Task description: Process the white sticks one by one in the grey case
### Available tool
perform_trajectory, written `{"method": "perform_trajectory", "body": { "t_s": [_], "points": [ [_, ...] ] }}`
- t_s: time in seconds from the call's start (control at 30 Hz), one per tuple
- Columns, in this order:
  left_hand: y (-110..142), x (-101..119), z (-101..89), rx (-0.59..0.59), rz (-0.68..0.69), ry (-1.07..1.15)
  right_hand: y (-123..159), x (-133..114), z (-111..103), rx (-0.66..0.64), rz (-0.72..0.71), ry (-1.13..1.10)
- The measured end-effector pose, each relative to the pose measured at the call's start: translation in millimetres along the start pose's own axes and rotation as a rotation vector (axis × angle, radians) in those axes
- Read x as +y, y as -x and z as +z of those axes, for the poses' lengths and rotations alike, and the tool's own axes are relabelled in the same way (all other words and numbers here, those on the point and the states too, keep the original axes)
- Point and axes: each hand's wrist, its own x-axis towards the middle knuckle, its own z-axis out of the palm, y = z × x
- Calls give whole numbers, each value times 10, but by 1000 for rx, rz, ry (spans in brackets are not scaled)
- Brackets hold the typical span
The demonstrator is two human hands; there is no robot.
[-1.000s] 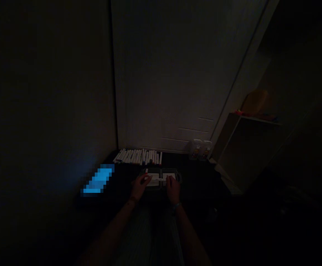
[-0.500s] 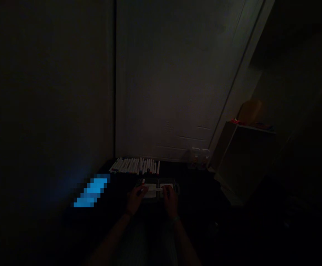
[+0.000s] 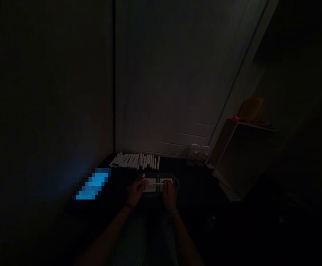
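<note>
A white marker is held level between my two hands, over an open clear plastic case. My left hand has its thumb and fingers closed at the marker's left end. The right end is pinched in my right hand. Inside the case, white paper or cards show in both halves. Another marker with a red part rests at the case's upper left. Behind the case several white markers lie side by side in a row. Fine details are lost in the dark.
The dark table meets a pale wall. Two clear packages stand at the back right. A bright blue, pixelated screen-like patch lies on the left. To the right stands a shelf unit with a yellowish object on top.
Both hands stay on the marker over the case, with only slight shifts. The camera view tilted a little, moving the whole scene down and then partly back up.
</note>
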Motion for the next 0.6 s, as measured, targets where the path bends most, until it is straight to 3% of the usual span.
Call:
{"method": "perform_trajectory", "body": {
  "t_s": [0.2, 0.6],
  "points": [
    [0, 34, -30, -28, 32, 13, -3, -42, -41, -8, 27, -45],
    [16, 52, -10, -12, -50, 143, -6, -43, -52, 4, 27, -83]
  ]
}}
